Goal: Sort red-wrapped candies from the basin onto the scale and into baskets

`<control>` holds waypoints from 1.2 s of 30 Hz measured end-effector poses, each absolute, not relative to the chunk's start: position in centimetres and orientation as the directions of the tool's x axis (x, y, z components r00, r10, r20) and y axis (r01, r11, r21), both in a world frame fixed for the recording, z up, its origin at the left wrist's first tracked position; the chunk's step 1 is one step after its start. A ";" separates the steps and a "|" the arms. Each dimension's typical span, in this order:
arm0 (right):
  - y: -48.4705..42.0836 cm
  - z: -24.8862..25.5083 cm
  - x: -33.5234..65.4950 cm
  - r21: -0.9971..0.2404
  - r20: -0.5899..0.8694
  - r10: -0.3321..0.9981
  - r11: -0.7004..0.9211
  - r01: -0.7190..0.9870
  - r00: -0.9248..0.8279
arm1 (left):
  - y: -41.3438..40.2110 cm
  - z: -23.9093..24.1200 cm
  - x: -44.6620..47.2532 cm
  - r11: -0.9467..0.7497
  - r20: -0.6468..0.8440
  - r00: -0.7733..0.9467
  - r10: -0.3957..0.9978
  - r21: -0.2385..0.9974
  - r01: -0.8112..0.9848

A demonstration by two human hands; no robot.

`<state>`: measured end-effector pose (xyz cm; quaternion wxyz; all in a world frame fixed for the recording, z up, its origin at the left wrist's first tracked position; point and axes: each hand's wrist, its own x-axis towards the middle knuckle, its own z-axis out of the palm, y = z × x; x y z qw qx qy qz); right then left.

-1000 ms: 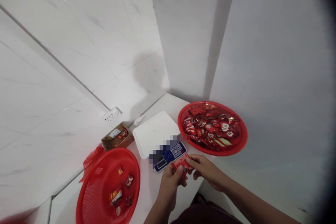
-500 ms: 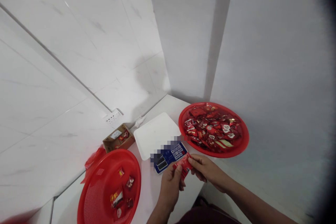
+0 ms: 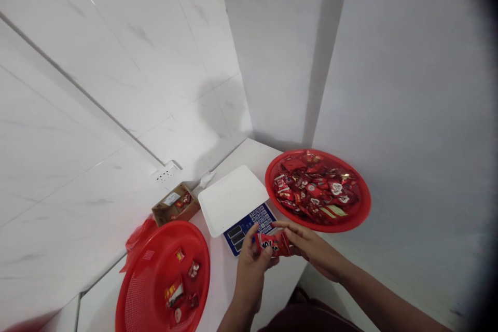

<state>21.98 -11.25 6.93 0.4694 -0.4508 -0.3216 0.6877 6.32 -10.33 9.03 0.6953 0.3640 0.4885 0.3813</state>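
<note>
Both hands hold one small red snack packet [image 3: 273, 243] just in front of the scale's blue keypad [image 3: 251, 225]. My left hand [image 3: 251, 272] pinches the packet's left end with thumb and fingers. My right hand [image 3: 311, 249] grips its right end, fingers curled round it. The white weighing scale [image 3: 231, 197] stands bare behind the packet. A red tray [image 3: 360, 212] heaped with several red packets sits to the right. A red mesh basket [image 3: 143, 280] with a few packets lies to the left.
A small cardboard box [image 3: 175, 206] with packets stands by the tiled wall, behind the basket. A red plastic bag [image 3: 136, 236] lies beside it. A wall socket [image 3: 165, 171] is above. The white counter ends at the corner walls.
The packet has been turned from tilted to lying level between both hands, its printed face now showing. My right hand's fingers have spread a little over it.
</note>
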 end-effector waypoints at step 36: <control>3.9 -2.2 24.8 -0.852 -0.061 0.871 -0.300 0.429 0.488 | -7.7 0.4 -0.1 0.360 -0.354 -0.070 0.932 0.927 0.101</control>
